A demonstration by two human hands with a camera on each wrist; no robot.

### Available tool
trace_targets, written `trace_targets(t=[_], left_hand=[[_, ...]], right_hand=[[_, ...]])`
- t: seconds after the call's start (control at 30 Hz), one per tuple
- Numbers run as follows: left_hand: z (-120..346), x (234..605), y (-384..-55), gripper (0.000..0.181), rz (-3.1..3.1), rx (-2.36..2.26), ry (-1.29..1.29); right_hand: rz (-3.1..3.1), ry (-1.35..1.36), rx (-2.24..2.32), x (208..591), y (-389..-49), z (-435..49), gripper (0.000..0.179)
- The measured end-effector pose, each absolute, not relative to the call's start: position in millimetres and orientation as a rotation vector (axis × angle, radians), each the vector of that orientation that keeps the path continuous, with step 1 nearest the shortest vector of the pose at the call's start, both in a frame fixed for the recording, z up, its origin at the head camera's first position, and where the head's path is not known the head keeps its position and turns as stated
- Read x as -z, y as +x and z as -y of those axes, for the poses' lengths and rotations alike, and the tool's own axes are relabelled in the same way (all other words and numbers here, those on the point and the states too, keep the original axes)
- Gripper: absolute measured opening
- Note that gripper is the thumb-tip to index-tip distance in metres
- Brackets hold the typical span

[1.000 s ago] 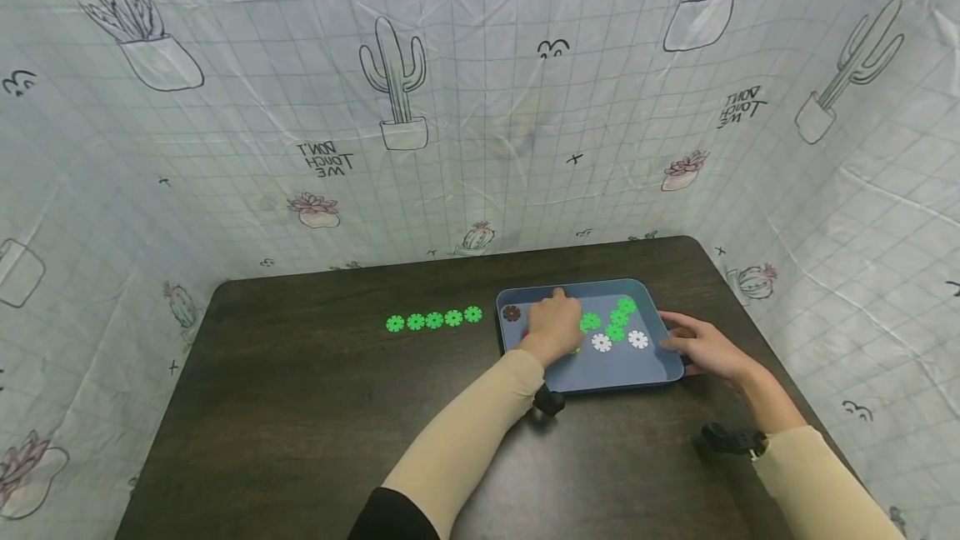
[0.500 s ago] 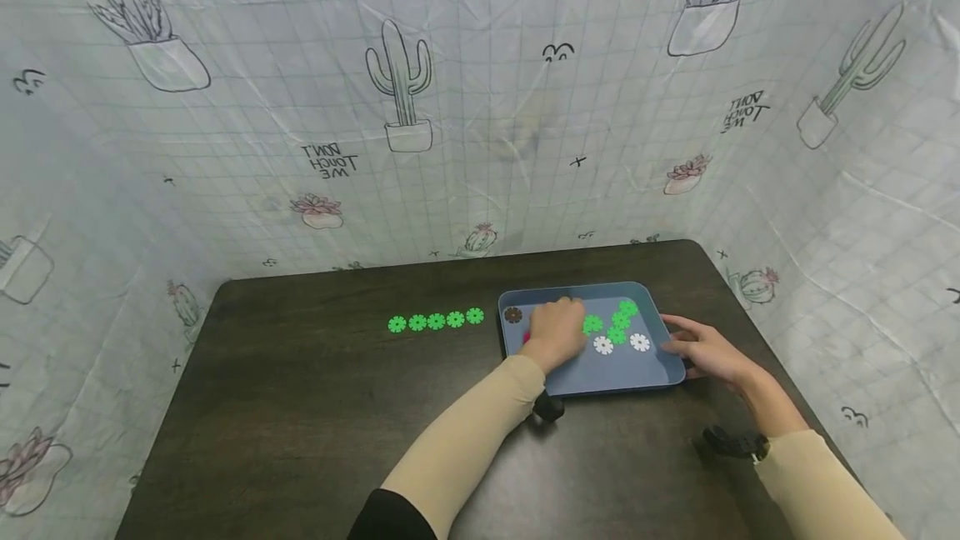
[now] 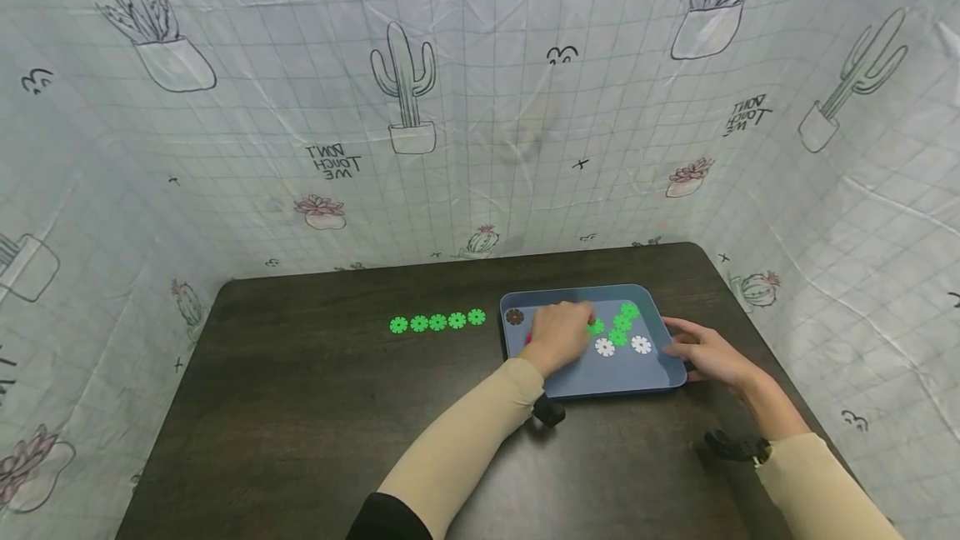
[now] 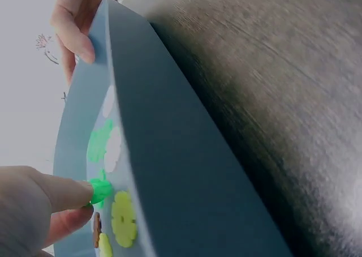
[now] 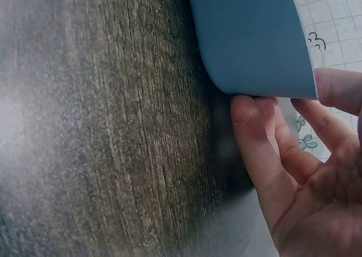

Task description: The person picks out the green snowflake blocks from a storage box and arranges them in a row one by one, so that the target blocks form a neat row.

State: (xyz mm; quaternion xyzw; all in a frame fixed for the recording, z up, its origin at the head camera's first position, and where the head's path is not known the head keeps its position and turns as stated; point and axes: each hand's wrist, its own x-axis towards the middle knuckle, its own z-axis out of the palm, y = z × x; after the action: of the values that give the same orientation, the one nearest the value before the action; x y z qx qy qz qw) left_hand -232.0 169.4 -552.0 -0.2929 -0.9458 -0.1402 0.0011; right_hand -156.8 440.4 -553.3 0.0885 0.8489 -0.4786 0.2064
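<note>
A shallow blue-grey tray (image 3: 585,377) lies on the dark table, holding several notched plastic discs. Over its left half my left hand (image 3: 558,336) reaches in; the left wrist view shows thumb and finger pinching a green notched disc (image 4: 100,191). Below that hand lie a yellow disc (image 4: 124,219) and a brown piece, partly hidden. My right hand (image 3: 712,351) grips the tray's right wall, thumb over the rim and fingers outside, as the right wrist view (image 5: 305,178) also shows. Two white discs (image 3: 604,347) and a cluster of green discs (image 3: 621,323) lie between the hands.
Left of the tray, several green discs (image 3: 438,322) form a row on the table (image 3: 300,407). A brown disc (image 3: 514,317) sits in the tray's far left corner. A patterned cloth (image 3: 480,107) hangs behind and at both sides.
My left hand has shifted slightly right within the tray, its fingers now beside the green discs. The right hand keeps its hold on the tray. The row of discs is unchanged.
</note>
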Motion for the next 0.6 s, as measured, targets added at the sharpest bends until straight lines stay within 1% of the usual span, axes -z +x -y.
trace_targets(t=[0.07,0.23,0.6], left_hand=[[-169.3,550.8,-231.2,0.026,2.959,0.459,-0.92],[-166.2,549.5,-230.4,0.02,2.922,0.491,-0.91],[-149.8,551.2,-229.3,0.018,2.857,0.554,-0.908]], right_hand=[[-2.366,0.25,1.332,554.1,-157.3,-440.9,0.075],[-2.362,0.256,1.33,557.2,-159.4,-442.9,0.075],[-2.36,0.238,1.342,556.1,-157.6,-442.2,0.077]])
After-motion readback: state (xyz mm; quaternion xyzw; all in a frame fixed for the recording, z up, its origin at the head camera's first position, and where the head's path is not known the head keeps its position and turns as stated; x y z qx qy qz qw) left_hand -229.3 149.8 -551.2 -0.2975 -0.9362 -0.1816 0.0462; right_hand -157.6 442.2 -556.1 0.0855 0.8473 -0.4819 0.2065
